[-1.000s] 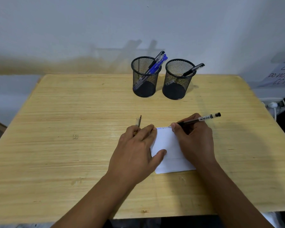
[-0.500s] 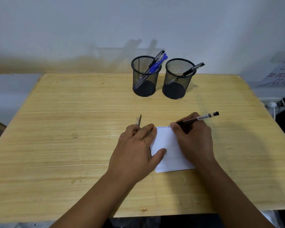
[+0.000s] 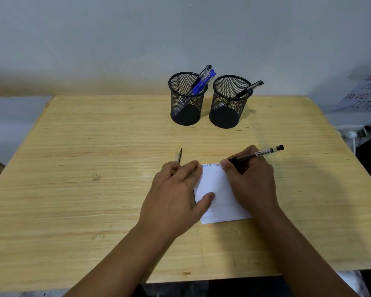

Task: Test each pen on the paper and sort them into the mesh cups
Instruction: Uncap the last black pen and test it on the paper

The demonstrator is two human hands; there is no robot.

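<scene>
Black-barrelled pen with a white barcode label [image 3: 257, 153] pinched in the right hand [image 3: 251, 179], fingers [image 3: 224, 163] curled round the barrel near the tip, tip down at the far edge of a small white sheet of paper [image 3: 217, 189], capped end angled up to the right. Row of small blue writing along that far edge. Paper lying flat on the pale wooden tabletop [image 3: 84, 189], near its front middle. Left hand [image 3: 176, 196] resting flat on the paper's left side, fingers straight and slightly spread, thumb pressing the sheet. Just beyond the left fingertips, a thin dark pen with a clear end [image 3: 178, 156], partly hidden under the hand. Well apart toward the back edge, two black wire-mesh cups side by side: left mesh cup [image 3: 187, 98] holding blue pens [image 3: 202, 82] leaning right, right mesh cup [image 3: 230, 101] holding one black pen [image 3: 250, 88] leaning right over the rim. Pale wall [image 3: 116, 39] behind; handwritten paper sign [image 3: 364, 94] at far right, partly cut off.
</scene>
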